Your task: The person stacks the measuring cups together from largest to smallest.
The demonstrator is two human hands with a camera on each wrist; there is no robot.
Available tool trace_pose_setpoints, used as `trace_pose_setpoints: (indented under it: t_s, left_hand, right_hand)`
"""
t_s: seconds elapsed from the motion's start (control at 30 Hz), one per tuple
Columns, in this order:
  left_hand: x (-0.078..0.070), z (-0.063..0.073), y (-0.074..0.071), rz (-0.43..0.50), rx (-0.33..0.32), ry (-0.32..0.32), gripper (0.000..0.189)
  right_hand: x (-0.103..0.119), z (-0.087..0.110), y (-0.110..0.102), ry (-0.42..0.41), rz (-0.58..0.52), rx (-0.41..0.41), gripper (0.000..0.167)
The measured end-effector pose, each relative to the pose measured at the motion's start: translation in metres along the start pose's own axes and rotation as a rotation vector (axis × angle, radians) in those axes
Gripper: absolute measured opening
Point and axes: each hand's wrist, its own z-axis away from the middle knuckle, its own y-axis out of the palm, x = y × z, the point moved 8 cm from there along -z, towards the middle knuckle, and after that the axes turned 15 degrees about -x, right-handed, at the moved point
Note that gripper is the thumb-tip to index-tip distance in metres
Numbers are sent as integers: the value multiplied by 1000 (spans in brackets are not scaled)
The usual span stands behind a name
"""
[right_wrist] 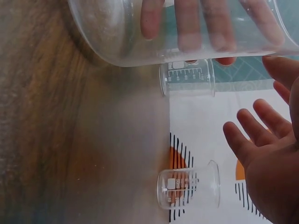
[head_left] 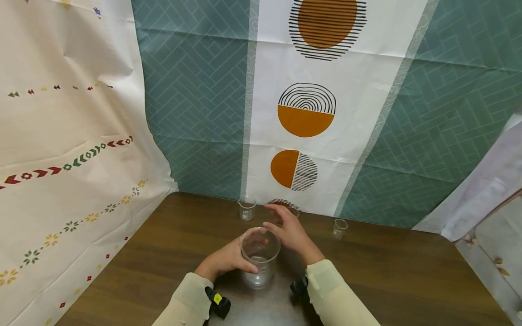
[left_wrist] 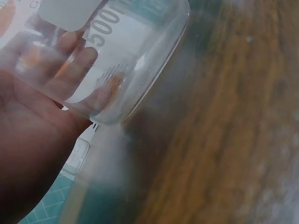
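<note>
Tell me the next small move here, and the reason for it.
Probably draw the right hand back from the large beaker: its outstretched fingers grip nothing near the rim, while the left hand, curled round the side, seems to have it steady alone.

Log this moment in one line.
left hand: grips large beaker | right hand: holds nothing, near rim, contact unclear | smaller beakers: standing on table beyond hands
</note>
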Motion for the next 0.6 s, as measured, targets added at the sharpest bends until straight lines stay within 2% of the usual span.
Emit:
trace_pose_setpoints:
  t_s: [0.27,0.6]
  left_hand:
    - [0,-2,-1,4,8,4,96]
    - [2,2,-3,-14,11,-42,95]
  right_hand:
    - [-2,-7,4,10,30,-3,50]
    - [0,-15,11,-18,69,1,51]
